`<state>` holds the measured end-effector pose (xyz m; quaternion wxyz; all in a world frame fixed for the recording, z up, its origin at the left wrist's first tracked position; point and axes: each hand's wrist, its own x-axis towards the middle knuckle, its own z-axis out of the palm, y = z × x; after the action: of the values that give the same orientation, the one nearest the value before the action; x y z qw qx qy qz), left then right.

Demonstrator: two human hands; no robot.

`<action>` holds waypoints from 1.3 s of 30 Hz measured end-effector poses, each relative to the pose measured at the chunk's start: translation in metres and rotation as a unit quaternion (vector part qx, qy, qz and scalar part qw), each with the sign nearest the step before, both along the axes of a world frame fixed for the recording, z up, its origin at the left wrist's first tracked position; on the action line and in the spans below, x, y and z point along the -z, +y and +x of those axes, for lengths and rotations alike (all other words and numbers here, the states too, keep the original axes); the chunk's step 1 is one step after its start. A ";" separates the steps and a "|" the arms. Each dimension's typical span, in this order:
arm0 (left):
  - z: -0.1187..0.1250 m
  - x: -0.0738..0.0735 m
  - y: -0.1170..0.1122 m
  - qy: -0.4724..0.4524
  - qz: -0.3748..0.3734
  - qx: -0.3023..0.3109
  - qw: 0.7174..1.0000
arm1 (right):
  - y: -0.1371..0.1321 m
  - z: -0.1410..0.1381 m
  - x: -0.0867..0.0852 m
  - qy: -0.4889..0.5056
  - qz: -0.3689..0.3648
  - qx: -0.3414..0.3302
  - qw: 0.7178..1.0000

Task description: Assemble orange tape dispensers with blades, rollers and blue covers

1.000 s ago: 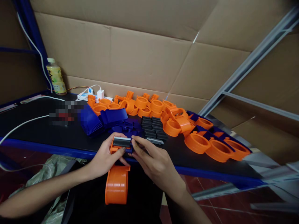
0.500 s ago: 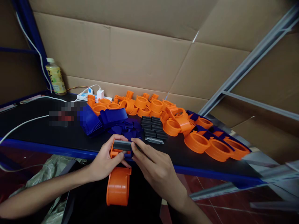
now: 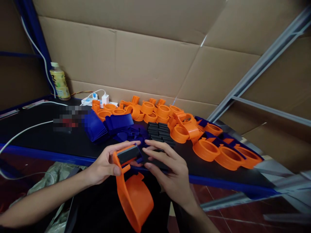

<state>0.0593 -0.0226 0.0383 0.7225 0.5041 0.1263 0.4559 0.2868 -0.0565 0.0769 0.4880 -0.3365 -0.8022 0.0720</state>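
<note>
My left hand grips the top of an orange plastic tape-dispenser body, which hangs tilted below the table edge. A dark grey block sits in its head, with a bit of blue plastic beside it. My right hand is right of that head, fingers loosely spread and bent, fingertips close to or touching the block; nothing shows in its grasp.
On the black table lie several orange dispenser bodies, a heap of blue parts, stacked black blocks, a power strip with chargers, white cables and a drink bottle. Cardboard walls stand behind; a metal frame stands to the right.
The orange body has swung from hanging straight down to tilting right, with its head turned. My right hand's fingers have come off the dark block's end and spread out.
</note>
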 end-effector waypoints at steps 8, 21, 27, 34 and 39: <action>-0.004 -0.003 -0.001 0.002 -0.015 -0.125 0.992 | -0.028 -0.012 -0.010 -0.131 -0.024 -0.058 0.989; 0.000 -0.014 0.006 -0.104 -0.003 -0.051 0.993 | 0.016 -0.012 -0.010 0.176 -0.385 -0.161 0.892; -0.006 0.004 0.012 -0.118 -0.048 0.065 0.990 | 0.048 0.010 -0.056 -0.172 -0.369 -0.220 0.886; -0.001 0.029 0.012 -0.094 -0.069 0.049 0.992 | 0.157 -0.019 -0.075 -0.325 -0.057 -0.049 0.943; 0.000 0.026 0.008 -0.093 -0.078 -0.014 0.992 | 0.222 -0.060 -0.053 -0.377 -0.009 -0.083 0.923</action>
<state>0.0590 -0.0151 0.0122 0.7622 0.3995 0.1004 0.4994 0.2271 0.1653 0.1299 0.1392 -0.2756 -0.9510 -0.0131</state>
